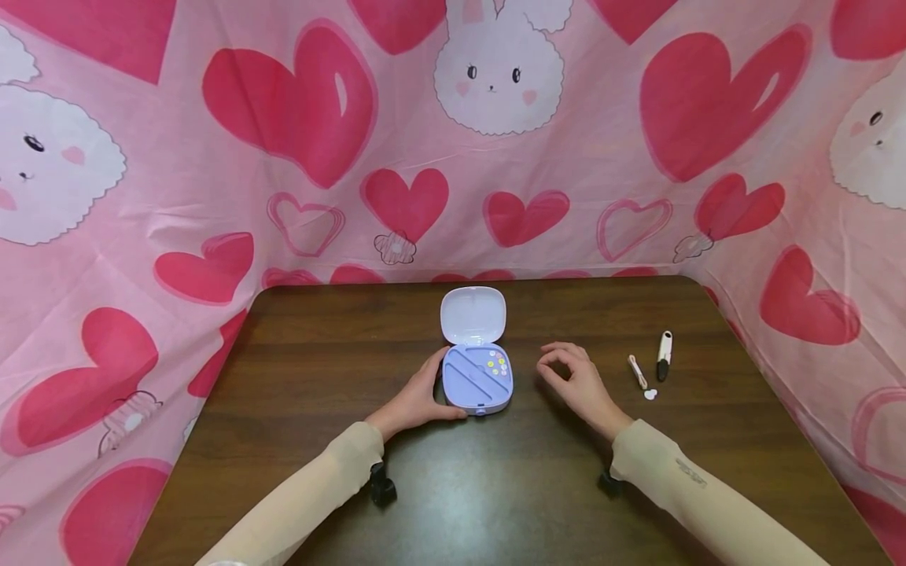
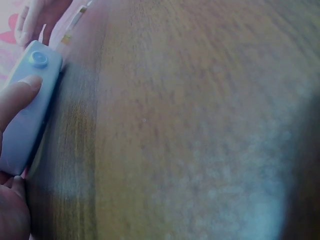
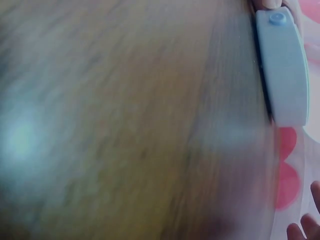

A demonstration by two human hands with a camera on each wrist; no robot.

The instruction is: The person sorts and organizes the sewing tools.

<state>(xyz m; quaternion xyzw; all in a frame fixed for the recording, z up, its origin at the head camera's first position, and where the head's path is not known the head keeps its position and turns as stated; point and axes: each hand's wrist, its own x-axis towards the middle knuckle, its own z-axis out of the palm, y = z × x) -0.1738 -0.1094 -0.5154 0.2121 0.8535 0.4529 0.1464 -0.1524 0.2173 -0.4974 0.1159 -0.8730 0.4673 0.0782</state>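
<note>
A small lilac hinged box (image 1: 478,379) lies on the table with its white-lined lid (image 1: 473,315) swung up at the back. Slanting dividers split its inside, and several tiny round white and yellow pieces (image 1: 499,363) lie in the upper right compartment. My left hand (image 1: 418,399) holds the box from its left side, thumb against the front wall near the round latch button (image 2: 38,59) and fingers along the side. To the right of the box, apart from it, my right hand (image 1: 579,384) hovers with thumb and index finger bent toward each other; nothing is visible between them.
Farther right lie a thin pale bundle (image 1: 638,372), several small white discs (image 1: 650,395) and a slim white tool with a black end (image 1: 664,357). The brown wooden table (image 1: 340,338) ends at pink heart-patterned cloth (image 1: 453,236) behind and at both sides.
</note>
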